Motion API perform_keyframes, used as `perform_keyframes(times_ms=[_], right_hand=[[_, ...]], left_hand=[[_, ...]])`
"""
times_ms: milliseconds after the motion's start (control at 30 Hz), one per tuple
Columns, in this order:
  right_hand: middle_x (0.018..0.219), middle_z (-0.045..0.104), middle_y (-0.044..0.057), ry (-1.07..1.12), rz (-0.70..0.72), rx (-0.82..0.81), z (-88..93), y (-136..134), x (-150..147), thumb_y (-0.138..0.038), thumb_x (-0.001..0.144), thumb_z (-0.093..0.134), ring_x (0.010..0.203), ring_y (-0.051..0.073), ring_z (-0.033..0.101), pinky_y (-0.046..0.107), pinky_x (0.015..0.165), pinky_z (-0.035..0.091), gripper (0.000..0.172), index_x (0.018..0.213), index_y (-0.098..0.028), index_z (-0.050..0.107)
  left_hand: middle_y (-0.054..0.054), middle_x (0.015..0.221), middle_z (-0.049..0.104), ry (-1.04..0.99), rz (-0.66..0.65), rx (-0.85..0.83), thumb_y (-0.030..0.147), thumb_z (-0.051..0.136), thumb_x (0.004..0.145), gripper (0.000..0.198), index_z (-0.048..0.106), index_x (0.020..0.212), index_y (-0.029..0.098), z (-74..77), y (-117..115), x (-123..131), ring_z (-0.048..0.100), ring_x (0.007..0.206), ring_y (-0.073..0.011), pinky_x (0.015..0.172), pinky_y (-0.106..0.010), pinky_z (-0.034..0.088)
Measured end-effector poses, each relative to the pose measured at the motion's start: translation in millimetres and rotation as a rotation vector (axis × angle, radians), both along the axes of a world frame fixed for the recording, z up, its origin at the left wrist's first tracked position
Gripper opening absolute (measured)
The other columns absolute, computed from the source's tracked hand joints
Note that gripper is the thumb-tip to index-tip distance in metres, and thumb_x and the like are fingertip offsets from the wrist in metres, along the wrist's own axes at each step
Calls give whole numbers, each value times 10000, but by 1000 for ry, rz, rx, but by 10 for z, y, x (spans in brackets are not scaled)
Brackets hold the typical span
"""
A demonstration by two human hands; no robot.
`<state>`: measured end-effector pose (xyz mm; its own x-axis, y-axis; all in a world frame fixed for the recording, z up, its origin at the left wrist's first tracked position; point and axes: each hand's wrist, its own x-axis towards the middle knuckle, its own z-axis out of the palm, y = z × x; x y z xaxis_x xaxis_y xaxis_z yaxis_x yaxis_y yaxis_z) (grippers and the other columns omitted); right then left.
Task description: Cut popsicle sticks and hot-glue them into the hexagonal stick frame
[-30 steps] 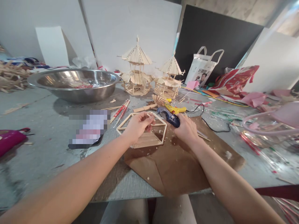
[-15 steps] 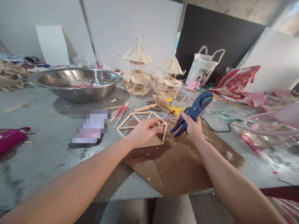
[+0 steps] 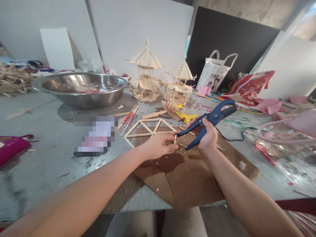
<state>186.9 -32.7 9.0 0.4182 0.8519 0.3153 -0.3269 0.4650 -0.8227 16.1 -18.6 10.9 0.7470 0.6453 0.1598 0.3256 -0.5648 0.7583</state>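
Observation:
My right hand (image 3: 206, 134) is wrapped round the handles of a blue cutter (image 3: 204, 123), whose handles are spread apart and whose head points up and away to the right. Over the right side of a wooden stick frame (image 3: 139, 135) reaches my left hand (image 3: 161, 144), its thumb and fingers curled near the frame's right corner. Whatever may be between those fingertips is too small to make out. The frame, with sticks meeting at its middle, lies partly on brown cardboard (image 3: 192, 177). My left hand hides its lower right part.
Behind stand two stick pagodas (image 3: 146, 84) (image 3: 180, 82). A steel basin (image 3: 84, 98) and a blurred phone-like object (image 3: 97, 136) are on the left. A yellow glue gun (image 3: 185, 117) lies beyond my hands. Plastic packs (image 3: 269, 153) lie at the right.
My left hand has moved slightly right and down across the frame. The cutter has turned and shifted right, and its handles have spread wider.

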Motion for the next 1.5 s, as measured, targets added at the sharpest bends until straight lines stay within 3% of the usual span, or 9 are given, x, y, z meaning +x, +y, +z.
perform_keyframes(times_ms=[100, 333, 433, 600, 800, 967, 1500], right_hand=[[631, 571, -16, 16, -23, 45, -15, 51, 38, -307, 637, 493, 631, 153, 583, 319, 640, 465, 162, 736, -181, 519], [680, 581, -18, 83, -107, 51, -57, 127, 183, -295, 635, 507, 648, 142, 572, 337, 678, 459, 213, 818, -187, 523], [683, 588, -15, 43, -108, 41, -67, 119, 172, -281, 638, 523, 660, 146, 578, 347, 693, 455, 206, 817, -179, 528], [650, 593, -13, -25, -71, 27, -25, 77, 101, -280, 627, 522, 693, 174, 595, 380, 734, 446, 199, 792, -172, 541], [649, 592, -18, -18, -73, 13, -31, 81, 98, -284, 614, 536, 664, 162, 591, 368, 728, 450, 189, 765, -171, 545], [654, 594, -17, -51, -48, -1, -42, 76, 98, -289, 614, 535, 666, 159, 588, 358, 716, 452, 196, 772, -174, 548], [651, 595, -20, -78, -32, -6, -70, 80, 115, -289, 614, 543, 670, 163, 589, 348, 667, 469, 201, 784, -179, 545]], left_hand=[[-6, 721, 613, 47, 52, -54, 360, 481, 722, 224, 584, 704, 162, 45, 41, -45, 541, 712, -137, 662, -227, 391], [27, 571, 545, 138, 150, -76, 394, 461, 719, 263, 590, 750, 166, 166, 233, -249, 481, 529, -95, 534, -200, 343], [17, 608, 570, 254, 159, -71, 360, 503, 684, 232, 607, 758, 167, 161, 350, -347, 500, 570, -105, 556, -203, 339], [9, 677, 619, 287, 285, -53, 286, 567, 603, 328, 569, 914, 180, 89, 441, -390, 535, 617, -124, 560, -201, 351], [-2, 671, 640, 357, 319, 68, 299, 559, 618, 154, 638, 701, 196, 106, 443, -379, 538, 615, -126, 563, -206, 344], [-4, 621, 642, 426, 335, 91, 313, 550, 629, 174, 679, 680, 210, 120, 449, -365, 519, 574, -124, 542, -209, 328], [19, 498, 595, 397, 363, -82, 334, 607, 541, 188, 702, 635, 202, 13, 497, -348, 459, 499, -105, 498, -204, 312]])
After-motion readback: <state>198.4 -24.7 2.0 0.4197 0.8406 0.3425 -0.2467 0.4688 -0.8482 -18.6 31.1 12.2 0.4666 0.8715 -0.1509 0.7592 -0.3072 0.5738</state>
